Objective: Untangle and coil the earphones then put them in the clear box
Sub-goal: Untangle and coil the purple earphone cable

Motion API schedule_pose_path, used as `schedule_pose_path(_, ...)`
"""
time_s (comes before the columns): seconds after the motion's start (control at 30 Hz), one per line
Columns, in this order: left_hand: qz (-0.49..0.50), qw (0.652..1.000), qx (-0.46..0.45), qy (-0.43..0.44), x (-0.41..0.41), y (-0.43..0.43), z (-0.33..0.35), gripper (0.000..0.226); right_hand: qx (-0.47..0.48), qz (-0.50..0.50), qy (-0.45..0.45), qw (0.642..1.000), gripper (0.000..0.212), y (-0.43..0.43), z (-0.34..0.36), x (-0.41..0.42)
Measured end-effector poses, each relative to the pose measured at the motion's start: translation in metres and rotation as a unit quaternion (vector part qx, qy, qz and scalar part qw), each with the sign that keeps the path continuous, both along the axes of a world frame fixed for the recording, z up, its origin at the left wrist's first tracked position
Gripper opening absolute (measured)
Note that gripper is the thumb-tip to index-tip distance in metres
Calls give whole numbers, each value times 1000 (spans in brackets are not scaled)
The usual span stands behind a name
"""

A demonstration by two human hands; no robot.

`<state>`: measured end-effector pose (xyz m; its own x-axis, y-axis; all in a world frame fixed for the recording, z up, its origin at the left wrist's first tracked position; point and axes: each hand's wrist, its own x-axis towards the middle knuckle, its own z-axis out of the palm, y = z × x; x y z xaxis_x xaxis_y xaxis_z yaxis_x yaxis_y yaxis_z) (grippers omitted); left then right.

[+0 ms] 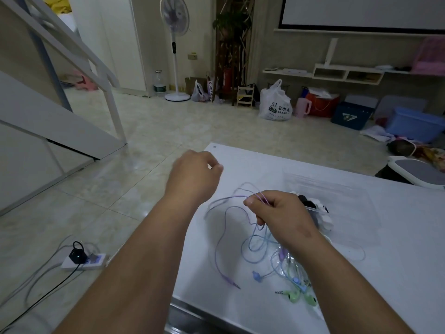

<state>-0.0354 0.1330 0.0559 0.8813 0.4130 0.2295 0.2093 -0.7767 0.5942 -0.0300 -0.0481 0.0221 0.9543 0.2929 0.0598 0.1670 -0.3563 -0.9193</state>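
Observation:
A tangle of thin earphone cables, purple (218, 249), light blue (252, 242) and green (297, 296), lies on the white table (240, 309). My right hand (281, 213) pinches loops of the purple cable above the pile. My left hand (195, 174) hovers higher at the table's left edge, fingers curled with thumb and forefinger pinched; whether a cable is between them I cannot tell. The purple plug (231, 283) rests on the table. The clear box (337, 196) sits behind my right hand, with white and black earphones (315, 208) at its near edge.
The table's left edge drops to a tiled floor where a power strip (84, 260) with cables lies. A grey-and-white bin lid (419, 169) stands past the table's far right corner. Bags, crates and a standing fan (175, 44) line the far wall.

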Motion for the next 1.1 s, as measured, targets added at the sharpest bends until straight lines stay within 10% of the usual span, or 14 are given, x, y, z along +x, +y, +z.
schedule_pose_path(0.1,-145,971,-189,31,-4,-8,6,16,1,-13,2,1000,23,1,-1,2)
schedule_pose_path(0.27,-223,953,-149,144,-11,-8,6,14,38,-36,26,998,23,1,-1,2)
schedule_pose_path(0.53,34,997,-41,-50,-1,-3,6,18,45,-29,60,997,36,-1,-4,6)
schedule_pose_path(0.77,182,970,42,-153,-7,12,8,19,-17,-42,18,999,19,-9,-4,7)
schedule_pose_path(1.1,144,981,132,5,-6,12,-4,37,45,-26,54,997,18,-2,0,1)
